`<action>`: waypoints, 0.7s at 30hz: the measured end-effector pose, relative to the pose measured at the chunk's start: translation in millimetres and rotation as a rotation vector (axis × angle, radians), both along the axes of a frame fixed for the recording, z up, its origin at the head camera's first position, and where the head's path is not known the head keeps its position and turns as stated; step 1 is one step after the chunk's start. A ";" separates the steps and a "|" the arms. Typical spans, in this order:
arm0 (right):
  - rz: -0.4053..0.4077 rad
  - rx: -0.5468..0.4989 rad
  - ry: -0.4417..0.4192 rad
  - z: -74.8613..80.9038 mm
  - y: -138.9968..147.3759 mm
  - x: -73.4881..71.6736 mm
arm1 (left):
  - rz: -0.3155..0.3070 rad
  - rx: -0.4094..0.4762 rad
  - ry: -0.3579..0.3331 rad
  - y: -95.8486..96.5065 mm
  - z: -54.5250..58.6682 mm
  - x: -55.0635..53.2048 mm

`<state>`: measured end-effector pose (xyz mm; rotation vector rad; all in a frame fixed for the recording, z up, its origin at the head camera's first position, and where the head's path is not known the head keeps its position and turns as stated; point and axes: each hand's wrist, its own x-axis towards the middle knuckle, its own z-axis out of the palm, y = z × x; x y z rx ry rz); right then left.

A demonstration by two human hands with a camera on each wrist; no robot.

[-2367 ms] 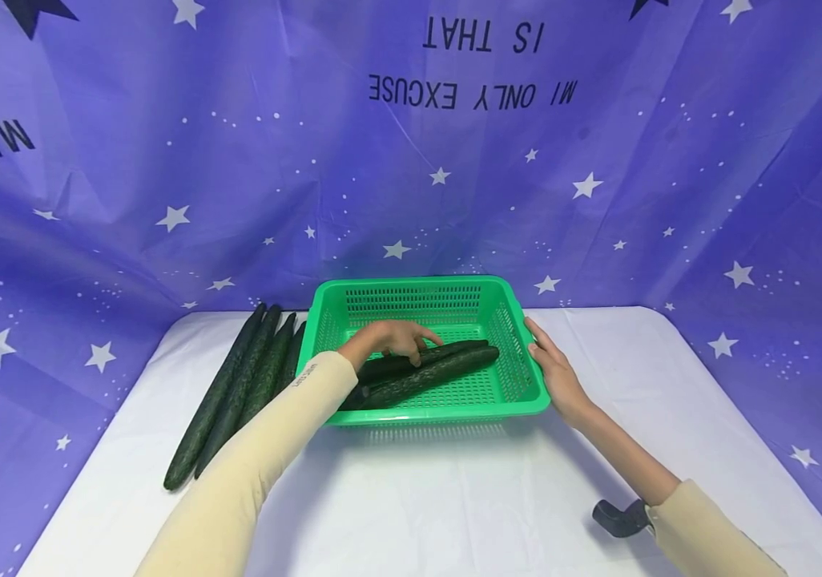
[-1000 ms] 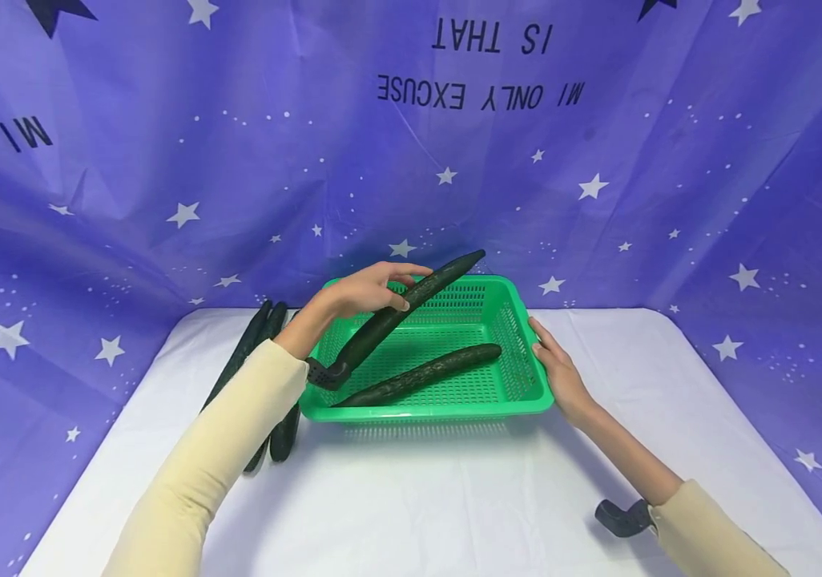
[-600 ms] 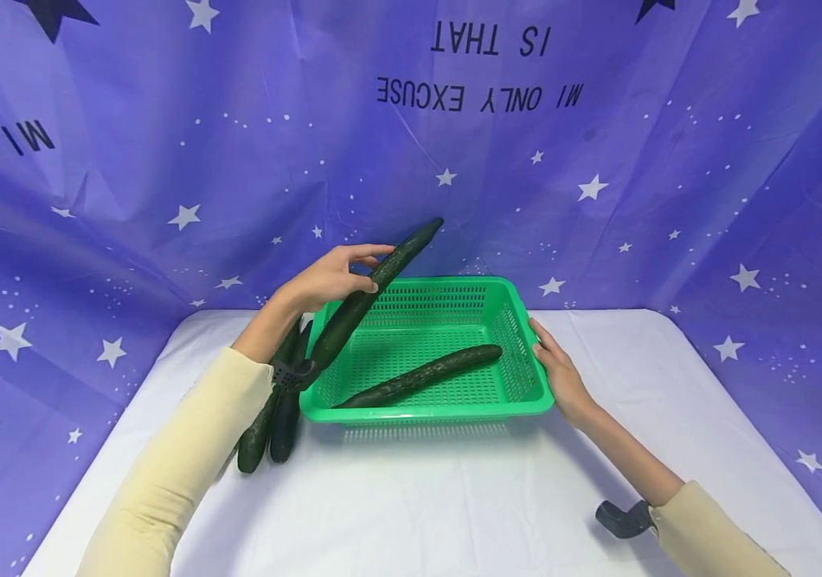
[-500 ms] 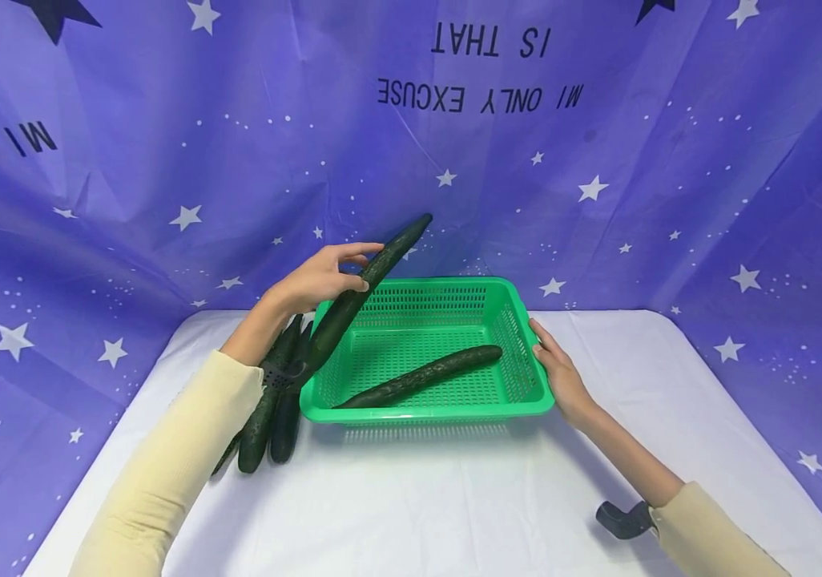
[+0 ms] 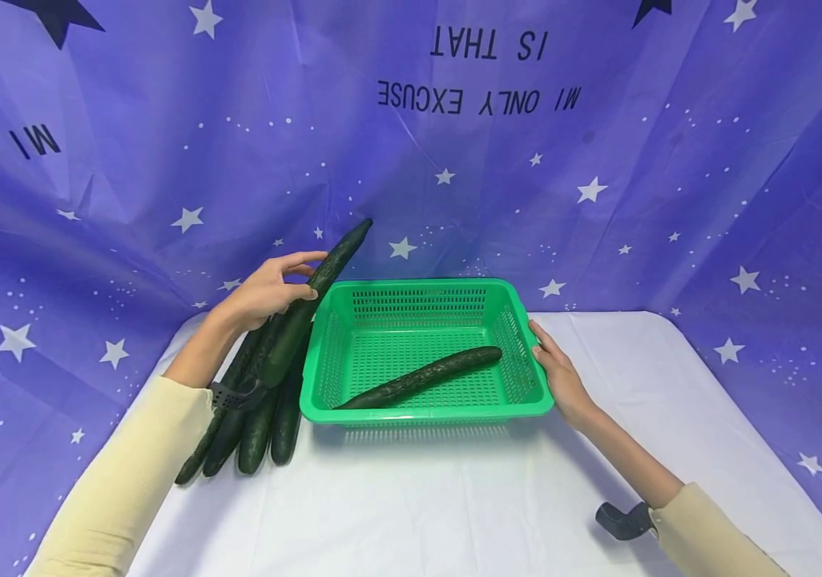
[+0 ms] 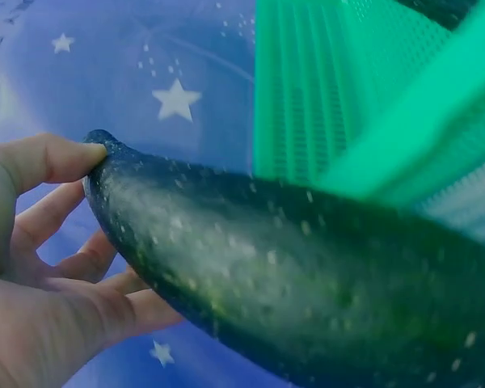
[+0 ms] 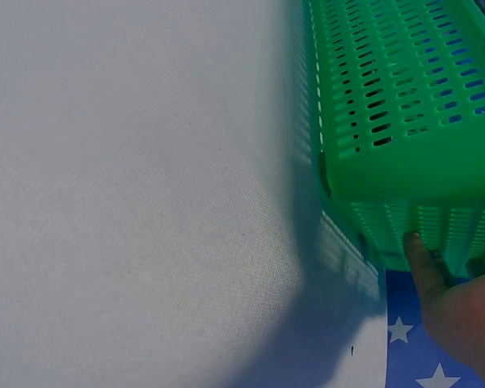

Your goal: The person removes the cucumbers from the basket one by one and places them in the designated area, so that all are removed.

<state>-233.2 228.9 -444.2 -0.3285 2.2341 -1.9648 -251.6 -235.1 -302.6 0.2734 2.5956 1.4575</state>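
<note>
My left hand [image 5: 267, 292] pinches a long dark green cucumber [image 5: 332, 268] between thumb and fingers, tilted with its far tip up, over the cucumbers lying left of the basket. In the left wrist view, the thumb [image 6: 61, 158] lies at the near end of that cucumber [image 6: 291, 267]. A green perforated basket [image 5: 425, 415] stands mid-table with one cucumber [image 5: 421, 377] lying slantwise inside. My right hand [image 5: 562, 381] rests against the basket's right end from outside. The right wrist view shows a straight finger [image 7: 420, 263] touching the end wall below the rim.
Several cucumbers [image 5: 255, 441] lie side by side on the white tablecloth [image 5: 411, 505], left of the basket. A purple star-printed curtain [image 5: 454, 208] hangs behind and at both sides. Black wrist mounts [image 5: 620, 521] stick out from both wrists.
My left hand has lifted one of the two cucumbers out of the basket and carried it left, over the cucumbers on the table. The right hand stays at the basket's right end.
</note>
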 end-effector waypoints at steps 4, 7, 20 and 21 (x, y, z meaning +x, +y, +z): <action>0.002 -0.005 0.001 -0.2 -0.2 -0.2 | 0.029 0.008 -0.029 -16.1 -7.2 6.4; 0.001 -0.002 0.000 0.2 -0.8 -0.3 | 0.040 0.003 -0.049 -28.0 -11.8 11.1; -0.006 0.008 -0.002 2.7 -0.4 -0.8 | 0.089 0.014 -0.121 -82.4 -40.4 27.3; -0.007 0.008 -0.003 2.8 -0.4 -0.9 | 0.096 0.013 -0.126 -87.5 -43.1 28.1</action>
